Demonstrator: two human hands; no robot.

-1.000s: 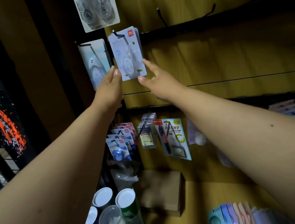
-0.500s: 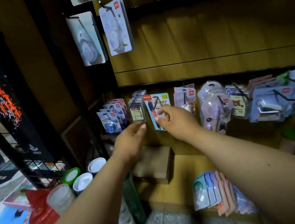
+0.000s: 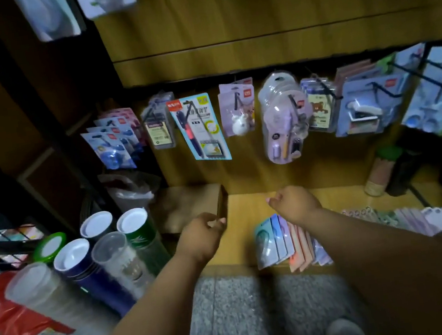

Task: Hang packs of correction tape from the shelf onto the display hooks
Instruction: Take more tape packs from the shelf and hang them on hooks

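Correction tape packs [image 3: 284, 239] lie fanned on the wooden shelf [image 3: 245, 220] under my empty, loosely curled right hand [image 3: 294, 202], my left hand [image 3: 202, 234] also empty; next I must pinch one pack.

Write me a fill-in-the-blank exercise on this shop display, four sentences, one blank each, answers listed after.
1. The row of correction tape packs lies on the wooden shelf, just below the ____ hand.
2. Neither the right hand nor the left hand holds a ____.
3. The brown cardboard box sits just beyond the ____ hand.
4. The pen pack with the blue border ____ from a hook above the shelf.

Answers: right; pack; left; hangs
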